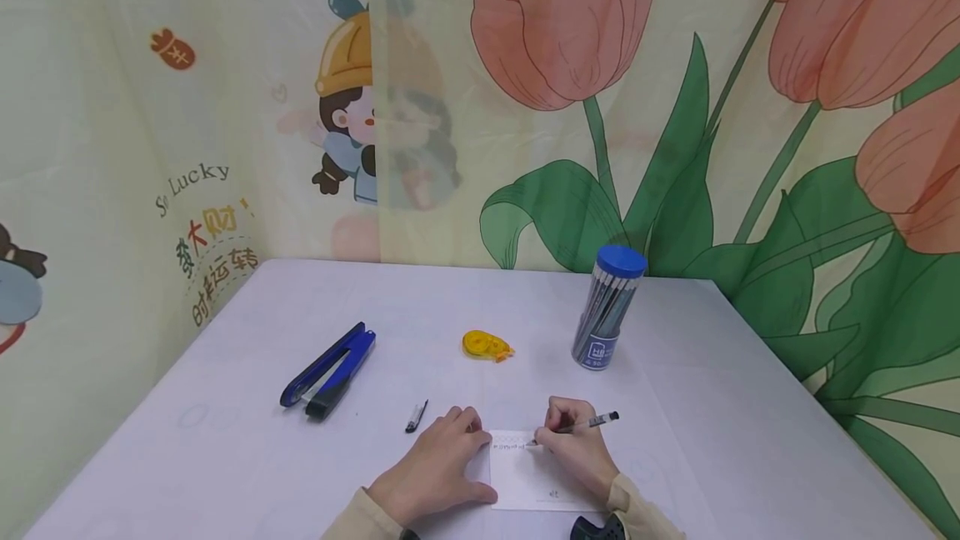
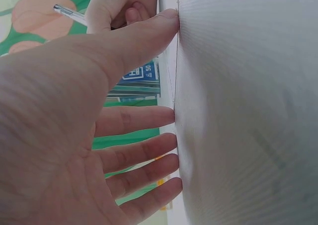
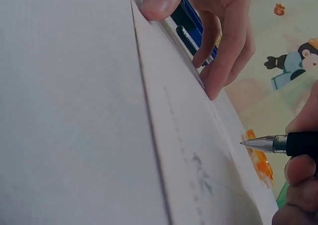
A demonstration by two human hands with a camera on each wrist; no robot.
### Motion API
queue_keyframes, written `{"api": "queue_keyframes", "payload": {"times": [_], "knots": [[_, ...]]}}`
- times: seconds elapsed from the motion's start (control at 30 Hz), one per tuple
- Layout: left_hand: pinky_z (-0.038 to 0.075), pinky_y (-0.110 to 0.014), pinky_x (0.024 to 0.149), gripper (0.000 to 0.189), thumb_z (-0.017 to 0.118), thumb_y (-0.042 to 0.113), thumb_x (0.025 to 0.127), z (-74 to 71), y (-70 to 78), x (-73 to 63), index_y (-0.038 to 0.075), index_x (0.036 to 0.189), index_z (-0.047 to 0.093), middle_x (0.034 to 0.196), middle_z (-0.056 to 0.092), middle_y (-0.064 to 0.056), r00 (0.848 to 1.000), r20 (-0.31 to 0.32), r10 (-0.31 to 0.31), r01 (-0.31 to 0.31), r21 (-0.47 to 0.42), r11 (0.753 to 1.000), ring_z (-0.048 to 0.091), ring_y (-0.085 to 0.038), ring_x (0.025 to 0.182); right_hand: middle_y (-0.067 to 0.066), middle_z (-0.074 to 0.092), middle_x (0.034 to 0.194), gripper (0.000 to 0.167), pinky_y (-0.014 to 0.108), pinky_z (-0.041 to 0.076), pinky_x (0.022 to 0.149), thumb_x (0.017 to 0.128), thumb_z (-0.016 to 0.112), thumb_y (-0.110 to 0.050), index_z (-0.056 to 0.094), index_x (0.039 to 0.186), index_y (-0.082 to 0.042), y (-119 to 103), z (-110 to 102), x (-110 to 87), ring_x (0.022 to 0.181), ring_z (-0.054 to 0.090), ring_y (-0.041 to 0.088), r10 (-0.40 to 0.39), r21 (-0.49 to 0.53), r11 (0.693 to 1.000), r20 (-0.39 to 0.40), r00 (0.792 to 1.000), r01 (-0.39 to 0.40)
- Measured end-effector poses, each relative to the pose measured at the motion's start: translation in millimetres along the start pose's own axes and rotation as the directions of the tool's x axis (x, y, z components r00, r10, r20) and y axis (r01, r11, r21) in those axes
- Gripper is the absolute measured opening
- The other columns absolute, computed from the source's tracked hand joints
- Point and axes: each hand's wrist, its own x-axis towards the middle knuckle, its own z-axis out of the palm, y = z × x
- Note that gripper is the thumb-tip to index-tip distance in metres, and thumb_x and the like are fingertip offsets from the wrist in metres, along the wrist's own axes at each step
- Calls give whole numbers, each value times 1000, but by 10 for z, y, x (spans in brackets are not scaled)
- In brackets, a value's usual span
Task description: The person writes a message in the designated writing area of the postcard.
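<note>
A small white sheet of paper (image 1: pixel 525 477) lies at the table's front, with a line of handwriting near its top edge and a small printed mark low down. My right hand (image 1: pixel 581 448) grips a gel pen (image 1: pixel 596 422); its metal tip (image 3: pixel 258 143) is at the end of the written line. Whether the tip touches the paper I cannot tell. My left hand (image 1: pixel 438 467) rests at the sheet's left edge, thumb and fingers extended with their tips down (image 2: pixel 166 114). A pen cap (image 1: pixel 416 417) lies beyond the left hand.
A blue stapler (image 1: pixel 330 369) stands at the left of the white-covered table (image 1: pixel 225 440). Farther back are a yellow correction tape (image 1: pixel 486 346) and a tub of pencils (image 1: pixel 606 311) with a blue lid. A printed curtain (image 1: pixel 427 232) hangs behind.
</note>
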Motion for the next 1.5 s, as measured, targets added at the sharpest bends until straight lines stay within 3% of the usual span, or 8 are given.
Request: {"api": "queue_keyframes", "payload": {"times": [0.4, 0.87, 1.5], "knots": [[44, -25, 77, 61, 79, 54, 69, -25, 9, 2, 11, 112, 72, 100, 54, 4, 1000, 9, -12, 12, -19, 1000, 43, -10, 87, 0, 47, 61, 20, 17, 33, 55, 65, 56, 15, 42, 61, 1, 21, 3, 0, 56, 43, 7, -17, 32, 999, 21, 1000, 17], [44, -26, 77, 63, 79, 55, 68, -26, 15, -3, 11, 112, 71, 100, 54, 4, 1000, 14, -22, 22, -28, 999, 42, -10, 87, -2, 46, 60, 23, 17, 31, 53, 63, 56, 16, 42, 59, -2, 33, 13, -8, 54, 42, 5, -59, 1, 998, -12, 998, 59], [45, -26, 79, 62, 80, 55, 68, -16, 15, -8, 11, 111, 72, 100, 54, 4, 1000, -1, -13, 13, -21, 1000, 43, -10, 88, -3, 45, 59, 22, 18, 32, 56, 63, 56, 15, 41, 59, -2, 36, 10, -5, 56, 41, 5, -72, -32, 997, 11, 997, 72]]}}
